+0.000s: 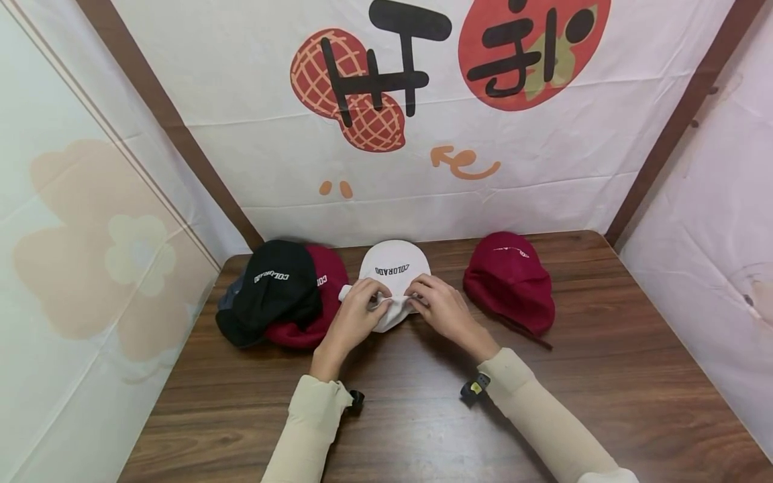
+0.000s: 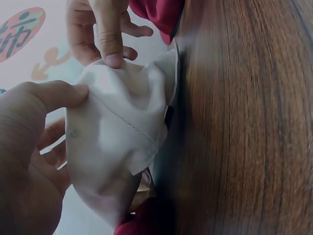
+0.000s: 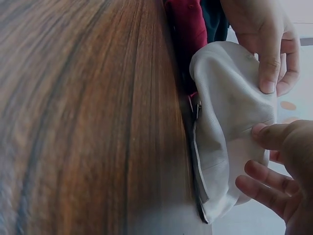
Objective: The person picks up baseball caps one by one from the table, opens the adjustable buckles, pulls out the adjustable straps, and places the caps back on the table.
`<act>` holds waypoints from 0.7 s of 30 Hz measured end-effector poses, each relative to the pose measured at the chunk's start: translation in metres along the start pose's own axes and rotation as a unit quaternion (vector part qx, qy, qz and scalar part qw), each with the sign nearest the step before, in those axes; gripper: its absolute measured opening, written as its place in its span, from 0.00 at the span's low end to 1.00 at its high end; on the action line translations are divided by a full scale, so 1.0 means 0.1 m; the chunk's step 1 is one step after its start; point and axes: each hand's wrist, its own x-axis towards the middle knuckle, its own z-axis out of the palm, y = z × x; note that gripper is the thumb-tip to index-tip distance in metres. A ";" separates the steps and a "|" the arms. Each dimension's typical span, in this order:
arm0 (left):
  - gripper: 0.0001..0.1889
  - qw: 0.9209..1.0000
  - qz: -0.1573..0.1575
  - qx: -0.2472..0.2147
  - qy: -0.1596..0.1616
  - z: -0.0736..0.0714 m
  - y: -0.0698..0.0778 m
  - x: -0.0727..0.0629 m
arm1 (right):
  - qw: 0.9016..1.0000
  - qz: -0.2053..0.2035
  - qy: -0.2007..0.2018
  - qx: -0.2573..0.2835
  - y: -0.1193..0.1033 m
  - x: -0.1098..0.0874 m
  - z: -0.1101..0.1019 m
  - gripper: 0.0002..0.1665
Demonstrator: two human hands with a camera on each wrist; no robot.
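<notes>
A white baseball cap (image 1: 394, 257) with dark COLORADO lettering sits at the middle of the far side of the table. My left hand (image 1: 355, 314) pinches the near part of its crown from the left, thumb on the cloth. From the right, my right hand (image 1: 445, 310) pinches the same fabric close to the left thumb. In the left wrist view the white cloth (image 2: 115, 139) shows a seam, with creases beside it. The cap's lower edge (image 3: 199, 166) lies against the table in the right wrist view.
Left of the white cap, a black cap (image 1: 274, 282) overlaps a dark red cap (image 1: 334, 270), with a dark blue-grey one (image 1: 232, 293) at the outer side. Another dark red cap (image 1: 510, 285) rests to the right. Behind the wooden table (image 1: 417, 416) hangs a printed white cloth (image 1: 241, 154).
</notes>
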 end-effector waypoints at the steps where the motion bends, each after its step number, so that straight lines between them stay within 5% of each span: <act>1: 0.06 1.000 0.004 -0.001 0.003 0.00 0.00 0.00 | 1.000 0.001 0.003 0.001 0.00 0.00 -0.01 0.07; 21: 0.05 0.999 0.017 -0.008 0.037 0.01 0.09 0.00 | 0.998 0.024 0.040 0.035 -0.02 -0.05 -0.12 0.03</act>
